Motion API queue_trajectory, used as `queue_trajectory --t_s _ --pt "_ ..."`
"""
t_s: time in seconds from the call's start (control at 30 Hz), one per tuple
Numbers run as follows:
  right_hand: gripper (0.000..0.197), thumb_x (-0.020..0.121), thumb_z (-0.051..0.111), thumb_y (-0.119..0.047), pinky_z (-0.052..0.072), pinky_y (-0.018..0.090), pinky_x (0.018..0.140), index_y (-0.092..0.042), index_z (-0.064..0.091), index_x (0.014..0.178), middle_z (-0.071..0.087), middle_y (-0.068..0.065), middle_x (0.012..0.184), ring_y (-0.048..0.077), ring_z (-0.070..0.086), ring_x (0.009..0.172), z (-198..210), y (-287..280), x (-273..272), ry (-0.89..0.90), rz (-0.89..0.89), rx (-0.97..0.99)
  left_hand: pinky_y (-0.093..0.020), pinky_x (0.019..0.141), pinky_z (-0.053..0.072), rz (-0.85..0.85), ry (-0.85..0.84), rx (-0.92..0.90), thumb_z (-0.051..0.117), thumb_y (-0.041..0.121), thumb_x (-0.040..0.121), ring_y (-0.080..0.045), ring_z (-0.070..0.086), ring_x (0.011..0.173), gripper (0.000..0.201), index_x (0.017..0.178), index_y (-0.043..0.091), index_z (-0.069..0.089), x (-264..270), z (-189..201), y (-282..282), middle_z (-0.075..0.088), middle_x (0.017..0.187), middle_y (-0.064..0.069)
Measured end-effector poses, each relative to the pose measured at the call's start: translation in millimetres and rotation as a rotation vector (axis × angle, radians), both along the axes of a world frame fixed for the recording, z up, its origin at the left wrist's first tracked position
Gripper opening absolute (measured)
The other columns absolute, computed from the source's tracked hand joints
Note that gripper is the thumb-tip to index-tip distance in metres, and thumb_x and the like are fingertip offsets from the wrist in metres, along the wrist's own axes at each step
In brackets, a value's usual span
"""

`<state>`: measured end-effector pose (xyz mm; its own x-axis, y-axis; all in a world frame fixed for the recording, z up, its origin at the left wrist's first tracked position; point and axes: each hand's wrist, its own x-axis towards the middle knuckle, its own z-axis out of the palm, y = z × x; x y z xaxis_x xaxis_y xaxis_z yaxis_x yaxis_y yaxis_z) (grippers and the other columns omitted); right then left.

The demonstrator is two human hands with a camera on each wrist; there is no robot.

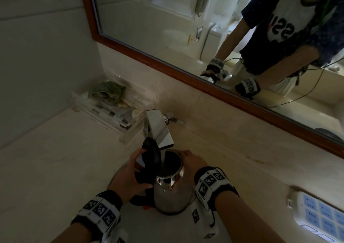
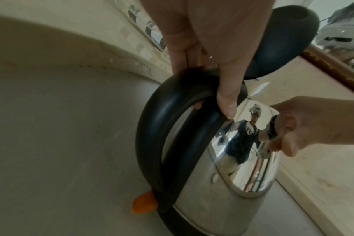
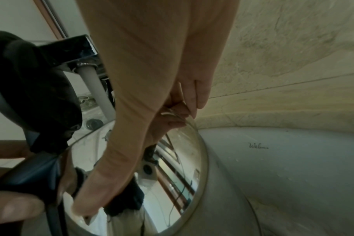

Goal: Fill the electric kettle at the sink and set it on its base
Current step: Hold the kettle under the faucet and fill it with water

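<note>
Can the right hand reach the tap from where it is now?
Probably yes: the right hand grips the kettle near its rim, close below the tap, with nothing between them. The left hand holds the handle, so the kettle should stay supported.

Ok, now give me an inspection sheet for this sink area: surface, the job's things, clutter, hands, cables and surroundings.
Surface: beige stone counter around a white sink.
Job's things: steel kettle in the sink, lid up, under the faucet; a water stream runs into it. Kettle base: nothing seen.
Clutter: clear tray with a green cloth at the back left; white power strip on the counter at the right.
Hands: left hand grips the kettle's black handle; right hand holds its body near the rim.
Cables: a thin cable shows only as a reflection in the mirror.
Surroundings: the mirror is wood-framed; pale wall tiles.
</note>
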<state>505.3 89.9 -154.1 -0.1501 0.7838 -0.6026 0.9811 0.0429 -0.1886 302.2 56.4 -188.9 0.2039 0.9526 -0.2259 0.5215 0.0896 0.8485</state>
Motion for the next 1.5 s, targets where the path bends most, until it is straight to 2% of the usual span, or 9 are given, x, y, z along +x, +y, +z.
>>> queue_trajectory --t_s 0.1,0.2,0.3,0.7,0.83,0.93,1.2,1.37,1.5 --pt "0.102 0.067 0.081 -0.041 0.043 0.04 0.106 -0.017 0.023 0.148 0.03 0.008 0.147 0.032 0.045 0.128 0.4 -1.8 -1.9 0.02 -0.012 0.012 -0.029 0.079 0.043 -0.022 0.029 0.007 0.082 0.01 0.059 -0.018 0.056 0.089 0.096 0.111 0.055 0.015 -3.2 3.2 1.8 0.052 0.091 0.009" --pt "0.106 0.064 0.083 -0.043 0.043 0.039 0.107 -0.018 0.022 0.148 0.031 0.006 0.147 0.03 0.045 0.129 0.1 -2.4 -2.9 0.026 -0.026 0.02 -0.029 0.079 0.044 -0.031 0.041 -0.002 0.082 0.013 0.059 -0.016 0.056 0.086 0.095 0.11 0.056 0.015 -4.1 4.8 3.2 0.051 0.087 0.014" --pt "0.106 0.064 0.083 -0.042 0.042 0.039 0.107 -0.018 0.022 0.148 0.031 0.006 0.147 0.03 0.044 0.13 -0.7 -2.4 -3.0 0.028 -0.027 0.017 -0.027 0.078 0.045 -0.032 0.036 -0.006 0.082 0.014 0.059 -0.012 0.055 0.084 0.095 0.108 0.06 0.014 -4.2 5.4 3.4 0.053 0.087 0.012" --pt "0.108 0.062 0.084 -0.044 0.042 0.039 0.106 -0.018 0.024 0.148 0.032 0.006 0.146 0.03 0.045 0.129 -1.9 -2.1 -3.2 0.028 -0.04 0.027 -0.026 0.078 0.041 -0.033 0.054 -0.025 0.083 0.017 0.057 -0.014 0.055 0.088 0.098 0.106 0.064 0.012 -5.5 3.0 4.4 0.053 0.089 0.01" --pt "0.099 0.067 0.082 -0.04 0.043 0.039 0.105 -0.017 0.027 0.147 0.034 0.006 0.145 0.03 0.046 0.128 -2.8 -2.4 -2.8 0.023 -0.036 0.043 -0.024 0.076 0.042 -0.044 0.053 -0.025 0.082 0.015 0.058 -0.013 0.055 0.088 0.096 0.107 0.061 0.014 -5.0 3.8 4.9 0.052 0.088 0.011" --pt "0.092 0.071 0.078 -0.037 0.043 0.038 0.104 -0.015 0.029 0.146 0.034 0.008 0.146 0.031 0.047 0.127 -2.2 -3.0 -2.9 0.022 -0.042 0.051 -0.027 0.078 0.044 -0.046 0.06 -0.015 0.083 0.015 0.057 -0.015 0.056 0.088 0.097 0.106 0.062 0.014 -5.4 4.4 5.0 0.052 0.089 0.01" --pt "0.089 0.075 0.076 -0.034 0.041 0.038 0.106 -0.014 0.027 0.147 0.034 0.009 0.147 0.031 0.046 0.128 -3.1 -2.6 -2.4 0.038 -0.052 0.053 -0.024 0.074 0.041 -0.042 0.047 0.002 0.083 0.013 0.057 -0.011 0.054 0.084 0.097 0.106 0.062 0.015 -4.7 4.1 3.3 0.05 0.088 0.016" --pt "0.104 0.065 0.081 -0.043 0.038 0.037 0.107 -0.021 0.023 0.148 0.031 0.005 0.149 0.028 0.041 0.133 -6.3 -5.6 -1.6 0.073 -0.042 0.06 -0.027 0.078 0.044 -0.047 0.071 0.012 0.082 0.015 0.058 -0.017 0.058 0.087 0.094 0.106 0.061 0.015 -5.0 5.4 3.5 0.053 0.088 0.011" --pt "0.107 0.061 0.083 -0.045 0.038 0.038 0.108 -0.024 0.024 0.148 0.032 0.002 0.149 0.027 0.04 0.133 -9.7 -6.6 -1.1 0.102 -0.059 0.075 -0.027 0.078 0.043 -0.063 0.086 0.022 0.082 0.015 0.059 -0.016 0.058 0.086 0.091 0.109 0.055 0.017 -5.1 7.9 4.1 0.051 0.086 0.016"
